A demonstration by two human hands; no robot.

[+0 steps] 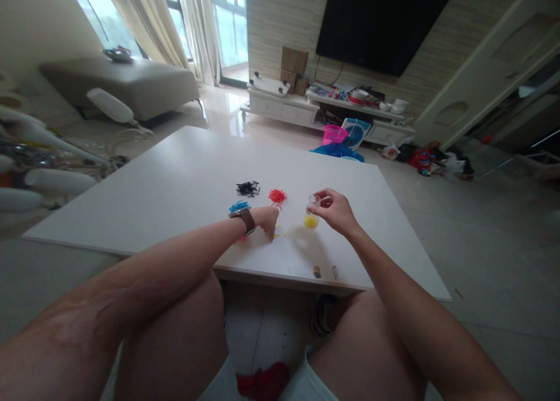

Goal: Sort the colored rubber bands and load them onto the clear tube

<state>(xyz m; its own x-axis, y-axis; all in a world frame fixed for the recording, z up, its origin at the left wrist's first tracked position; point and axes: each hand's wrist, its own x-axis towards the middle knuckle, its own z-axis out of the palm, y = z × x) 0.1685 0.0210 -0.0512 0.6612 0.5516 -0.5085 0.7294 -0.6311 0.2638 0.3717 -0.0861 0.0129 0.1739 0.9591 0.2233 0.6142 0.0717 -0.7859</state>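
My right hand (336, 211) grips a small clear jar (314, 201) near its rim, holding it nearly upright over the white table (196, 185). Yellow band-like pieces (311, 221) fill the jar's lower part. My left hand (268, 219), with a watch on the wrist, reaches down to the tabletop, its fingers drawn together. A few loose yellow bits (277, 234) lie by those fingertips; whether any are pinched is hidden. Beyond the left hand are a red pile (277, 197) and a black pile (248, 189) of small bands. A blue pile (240, 206) sits behind the watch; pink bits (242, 238) peek out below it.
A small yellow-and-blue figure (317, 271) and a small silvery item (335, 272) lie near the table's front edge. Past the far edge are a pink basket (334, 134), a blue bag (339, 151) and a low cabinet (289, 111). A wall-mounted screen (380, 25) hangs behind.
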